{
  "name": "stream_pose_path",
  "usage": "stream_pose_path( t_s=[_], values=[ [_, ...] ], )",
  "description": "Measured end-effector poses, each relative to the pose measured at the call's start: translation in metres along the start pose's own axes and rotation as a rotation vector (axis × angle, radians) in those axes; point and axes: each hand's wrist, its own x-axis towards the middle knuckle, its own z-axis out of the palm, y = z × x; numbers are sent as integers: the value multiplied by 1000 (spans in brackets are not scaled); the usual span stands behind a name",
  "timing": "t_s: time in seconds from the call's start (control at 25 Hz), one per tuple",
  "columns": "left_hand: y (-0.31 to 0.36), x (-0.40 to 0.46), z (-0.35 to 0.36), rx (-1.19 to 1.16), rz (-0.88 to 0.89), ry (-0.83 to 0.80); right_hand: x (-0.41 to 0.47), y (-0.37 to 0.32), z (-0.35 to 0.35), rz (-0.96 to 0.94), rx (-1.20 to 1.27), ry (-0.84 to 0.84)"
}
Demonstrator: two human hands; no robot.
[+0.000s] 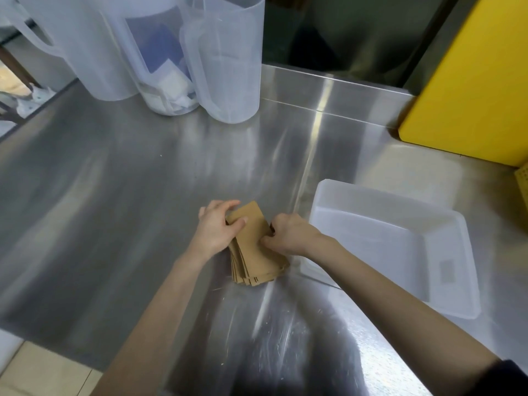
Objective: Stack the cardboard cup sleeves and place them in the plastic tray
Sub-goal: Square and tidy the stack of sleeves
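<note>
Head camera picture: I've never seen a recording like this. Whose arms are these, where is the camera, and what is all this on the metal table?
There is no machine here. A person wears a camera on the head, so you look down along their own two bare arms.

The left hand and the right hand press from either side on a pile of brown cardboard cup sleeves, squaring it up on the steel table. The lower ends of the sleeves are fanned out a little, not yet even.

To the right sits a white plastic tray. It looks empty; the stack is meant to go there.

At the back stand three clear plastic jugs, the middle one holding blurred white and blue items. On the far right is a yellow board or box.
</note>
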Motion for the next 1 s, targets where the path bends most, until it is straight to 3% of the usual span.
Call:
stream_pose_path(
  t_s=[0.2, 0.56, 1.0],
  values=[
    [-11, -24, 6, -310, -321, 12, 1, -3, 2, 9, 125, -39],
    [-4, -41, 8, -793, -458, -221, 7, -9, 6, 103, 429, -161],
    [-6, -42, 5, -779, -456, -222, 14, -5, 28, 129, 551, -154]
  ],
)
